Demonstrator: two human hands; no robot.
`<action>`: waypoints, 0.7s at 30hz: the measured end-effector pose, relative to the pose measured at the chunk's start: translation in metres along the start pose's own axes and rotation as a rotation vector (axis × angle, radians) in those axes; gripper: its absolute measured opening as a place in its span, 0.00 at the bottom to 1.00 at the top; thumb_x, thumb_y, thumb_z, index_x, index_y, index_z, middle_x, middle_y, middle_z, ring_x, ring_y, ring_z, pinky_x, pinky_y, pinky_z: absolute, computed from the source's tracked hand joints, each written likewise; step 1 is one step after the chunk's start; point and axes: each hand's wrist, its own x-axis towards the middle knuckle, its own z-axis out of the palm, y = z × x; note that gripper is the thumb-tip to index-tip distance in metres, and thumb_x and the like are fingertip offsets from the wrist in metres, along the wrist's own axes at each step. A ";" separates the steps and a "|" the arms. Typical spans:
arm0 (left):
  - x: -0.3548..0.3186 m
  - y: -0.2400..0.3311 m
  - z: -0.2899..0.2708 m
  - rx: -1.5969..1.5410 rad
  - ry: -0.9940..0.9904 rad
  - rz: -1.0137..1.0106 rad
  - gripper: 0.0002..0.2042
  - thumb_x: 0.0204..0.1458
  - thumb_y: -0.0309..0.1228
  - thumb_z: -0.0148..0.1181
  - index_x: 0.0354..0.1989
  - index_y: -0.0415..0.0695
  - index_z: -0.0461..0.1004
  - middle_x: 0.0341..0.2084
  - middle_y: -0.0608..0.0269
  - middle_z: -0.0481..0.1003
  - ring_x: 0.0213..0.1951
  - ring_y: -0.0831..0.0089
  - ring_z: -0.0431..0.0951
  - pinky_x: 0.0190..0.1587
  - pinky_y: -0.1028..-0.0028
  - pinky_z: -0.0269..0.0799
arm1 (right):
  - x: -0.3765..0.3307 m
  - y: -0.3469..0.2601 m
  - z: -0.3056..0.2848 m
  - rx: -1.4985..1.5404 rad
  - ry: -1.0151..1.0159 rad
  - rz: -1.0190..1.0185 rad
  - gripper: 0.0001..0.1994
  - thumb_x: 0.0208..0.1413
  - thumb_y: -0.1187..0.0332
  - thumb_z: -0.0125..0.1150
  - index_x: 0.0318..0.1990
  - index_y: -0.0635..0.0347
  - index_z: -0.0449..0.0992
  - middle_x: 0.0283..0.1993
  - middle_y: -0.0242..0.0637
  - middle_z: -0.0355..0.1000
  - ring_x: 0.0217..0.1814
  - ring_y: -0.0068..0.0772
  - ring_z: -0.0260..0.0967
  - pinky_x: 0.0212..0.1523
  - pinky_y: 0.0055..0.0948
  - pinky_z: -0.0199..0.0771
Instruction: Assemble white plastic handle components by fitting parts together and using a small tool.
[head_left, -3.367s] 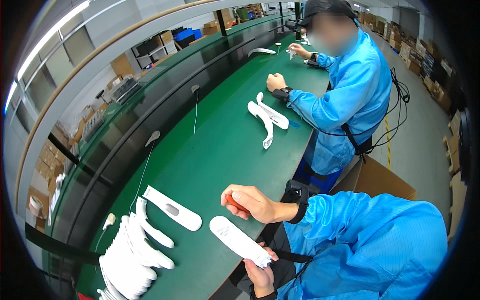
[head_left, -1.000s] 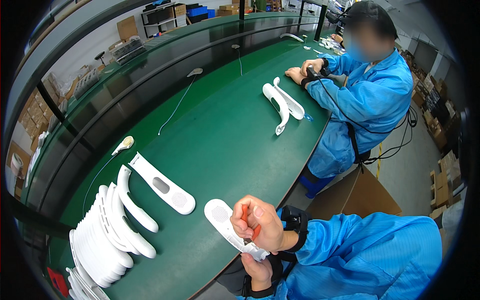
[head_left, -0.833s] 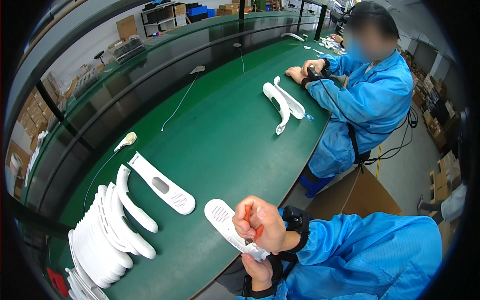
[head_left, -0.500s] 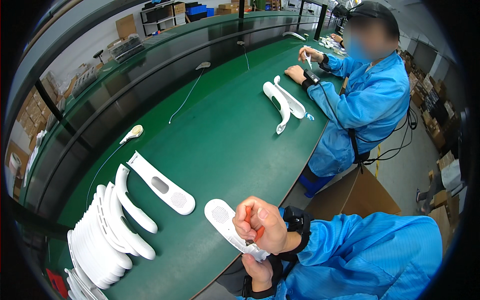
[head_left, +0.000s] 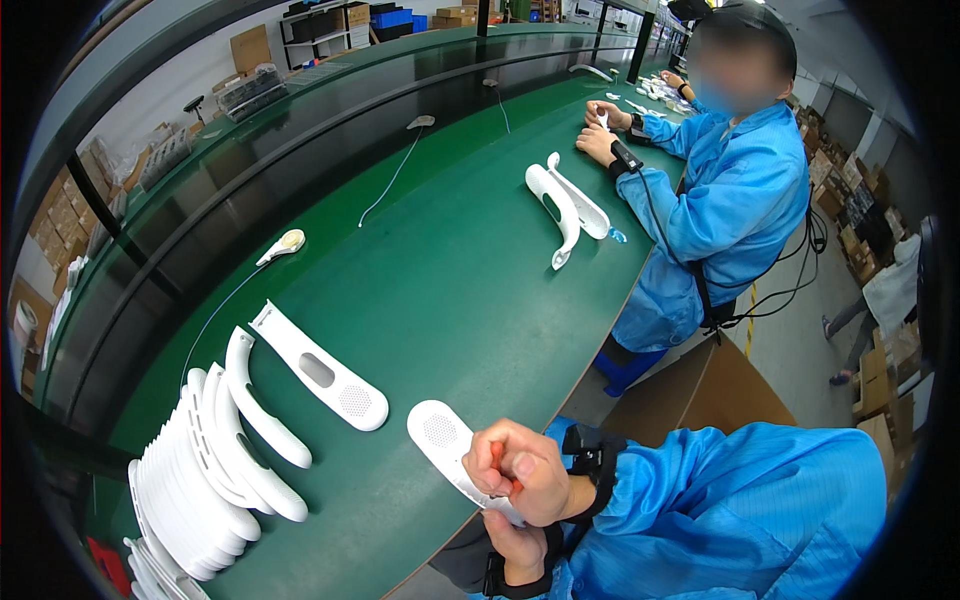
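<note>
A white plastic shell with a perforated round end lies at the table's near edge. My left hand holds its near end from below, with the thumb against it. Just above, my right hand is closed around a small tool with orange handles, which looks like pliers. Its tip is over the shell's near end, largely hidden by my fingers.
Another white shell with an oval opening lies to the left, beside stacked curved white shells. Two white parts lie farther off near a co-worker in blue. Corded white pieces rest on the green belt.
The orange handles show less between my right fingers. The corded pieces have shifted right along the belt. The co-worker's hands have come closer together. My left hand stays on the shell.
</note>
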 end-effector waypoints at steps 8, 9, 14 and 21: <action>0.002 0.002 0.005 -0.013 0.004 -0.004 0.33 0.59 0.56 0.37 0.63 0.41 0.52 0.58 0.58 0.61 0.58 0.66 0.62 0.60 0.65 0.56 | 0.003 -0.006 -0.002 -0.081 -0.081 -0.063 0.18 0.62 0.55 0.42 0.35 0.64 0.66 0.25 0.26 0.61 0.22 0.12 0.51 0.23 0.16 0.52; 0.003 0.001 0.002 -0.049 0.033 -0.015 0.33 0.59 0.57 0.37 0.62 0.40 0.53 0.55 0.57 0.64 0.54 0.65 0.67 0.57 0.64 0.61 | 0.006 -0.010 -0.002 -0.001 -0.083 0.034 0.18 0.62 0.55 0.42 0.36 0.64 0.66 0.25 0.26 0.60 0.22 0.12 0.50 0.23 0.15 0.52; 0.005 0.016 -0.004 -0.028 -0.169 -0.084 0.34 0.59 0.58 0.37 0.58 0.38 0.57 0.42 0.55 0.71 0.37 0.63 0.73 0.40 0.63 0.70 | 0.035 -0.061 -0.015 -0.156 -0.199 0.208 0.15 0.61 0.60 0.48 0.42 0.67 0.65 0.28 0.31 0.63 0.25 0.13 0.55 0.25 0.15 0.57; -0.003 0.065 0.040 0.069 -0.121 -0.146 0.33 0.60 0.56 0.38 0.53 0.33 0.62 0.36 0.48 0.73 0.36 0.61 0.74 0.38 0.63 0.71 | 0.037 -0.090 -0.057 -0.865 -0.651 0.370 0.15 0.57 0.59 0.56 0.39 0.63 0.70 0.21 0.34 0.68 0.24 0.26 0.65 0.27 0.30 0.65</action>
